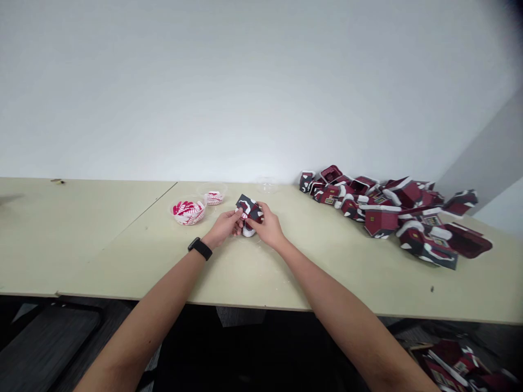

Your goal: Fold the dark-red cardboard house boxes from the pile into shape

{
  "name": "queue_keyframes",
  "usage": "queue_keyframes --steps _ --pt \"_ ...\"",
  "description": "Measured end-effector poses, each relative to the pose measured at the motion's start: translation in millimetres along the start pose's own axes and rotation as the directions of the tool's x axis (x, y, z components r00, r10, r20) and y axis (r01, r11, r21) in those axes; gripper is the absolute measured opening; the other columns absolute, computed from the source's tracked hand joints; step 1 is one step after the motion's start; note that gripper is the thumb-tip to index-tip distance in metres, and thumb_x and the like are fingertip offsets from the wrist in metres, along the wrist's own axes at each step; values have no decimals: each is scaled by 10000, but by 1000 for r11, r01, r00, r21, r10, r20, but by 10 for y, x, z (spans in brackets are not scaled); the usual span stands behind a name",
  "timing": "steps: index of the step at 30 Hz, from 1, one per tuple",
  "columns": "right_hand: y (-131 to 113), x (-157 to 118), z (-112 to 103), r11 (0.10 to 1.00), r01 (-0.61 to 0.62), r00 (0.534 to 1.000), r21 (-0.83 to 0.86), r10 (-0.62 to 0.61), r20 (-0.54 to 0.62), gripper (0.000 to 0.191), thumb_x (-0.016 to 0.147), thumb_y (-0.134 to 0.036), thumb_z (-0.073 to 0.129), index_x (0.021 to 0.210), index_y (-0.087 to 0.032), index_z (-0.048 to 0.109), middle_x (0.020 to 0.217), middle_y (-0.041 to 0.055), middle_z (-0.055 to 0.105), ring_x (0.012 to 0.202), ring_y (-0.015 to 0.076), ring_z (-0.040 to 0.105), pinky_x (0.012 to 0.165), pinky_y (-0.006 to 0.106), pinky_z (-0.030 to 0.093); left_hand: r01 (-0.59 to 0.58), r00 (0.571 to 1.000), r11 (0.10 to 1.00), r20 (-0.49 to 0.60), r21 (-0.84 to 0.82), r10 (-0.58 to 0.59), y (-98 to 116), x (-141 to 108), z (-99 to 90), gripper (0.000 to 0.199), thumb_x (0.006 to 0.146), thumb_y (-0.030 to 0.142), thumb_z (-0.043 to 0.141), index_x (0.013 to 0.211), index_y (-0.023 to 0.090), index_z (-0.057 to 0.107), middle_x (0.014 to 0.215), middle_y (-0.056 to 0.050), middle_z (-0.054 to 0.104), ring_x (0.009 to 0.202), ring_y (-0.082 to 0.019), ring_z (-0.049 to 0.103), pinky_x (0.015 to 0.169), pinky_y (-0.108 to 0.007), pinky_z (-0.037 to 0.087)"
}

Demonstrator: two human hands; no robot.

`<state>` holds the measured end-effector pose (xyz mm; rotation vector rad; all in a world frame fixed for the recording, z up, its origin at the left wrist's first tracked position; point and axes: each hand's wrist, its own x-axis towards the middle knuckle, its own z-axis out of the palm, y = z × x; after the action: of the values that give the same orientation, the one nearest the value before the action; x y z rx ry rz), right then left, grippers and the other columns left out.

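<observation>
Over the middle of the table, both my hands close around a miniature house with a dark grey roof, maroon walls and white snow-like trim. It is tilted, and my fingers hide part of it. My left hand, with a black watch on its wrist, pinches at the house's left side, its thumb beside a tiny red-and-white piece. My right hand grips the house from the right. To the left stand a clear bowl of red-and-white striped pieces and a smaller tub of similar pieces.
A heap of maroon miniature houses spreads over the table's right side. Near the wall sits a clear plastic container. More maroon house parts lie below the table at lower right. A chair stands at lower left.
</observation>
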<state>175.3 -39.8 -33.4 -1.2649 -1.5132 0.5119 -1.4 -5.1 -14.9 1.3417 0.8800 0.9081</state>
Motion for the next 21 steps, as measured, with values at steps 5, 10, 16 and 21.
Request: queue_keyframes --steps 5,10,16,21 --pt "-27 -10 -6 1000 4 1000 25 -4 2 576 840 -363 739 1367 -240 542 1107 57 758 896 213 710 829 368 581 -39 998 998 53 -40 41 23 -5 -18 473 846 568 761 678 172 563 610 17 542 468 -71 447 465 -241 286" --pt "-44 12 0 998 -10 1000 65 10 -5 596 831 -377 751 1371 -234 544 1057 42 761 844 195 699 792 345 582 -84 996 992 27 -99 87 63 1 10 453 814 528 799 694 176 540 600 44 505 481 -52 367 469 -227 250" --pt "-55 30 24 995 -25 999 96 27 -21 625 835 -383 744 1401 -232 527 1070 46 763 856 196 710 803 349 591 -229 973 973 -27 -30 228 69 -8 74 458 846 560 767 722 181 541 605 29 550 501 -70 442 497 -228 318" --pt "-58 34 20 997 1 999 78 3 -40 606 834 -363 741 1393 -238 543 1080 50 765 872 207 712 831 366 594 -137 991 983 -26 -123 135 73 -17 88 436 862 526 756 700 163 576 588 26 537 499 -66 433 487 -219 327"
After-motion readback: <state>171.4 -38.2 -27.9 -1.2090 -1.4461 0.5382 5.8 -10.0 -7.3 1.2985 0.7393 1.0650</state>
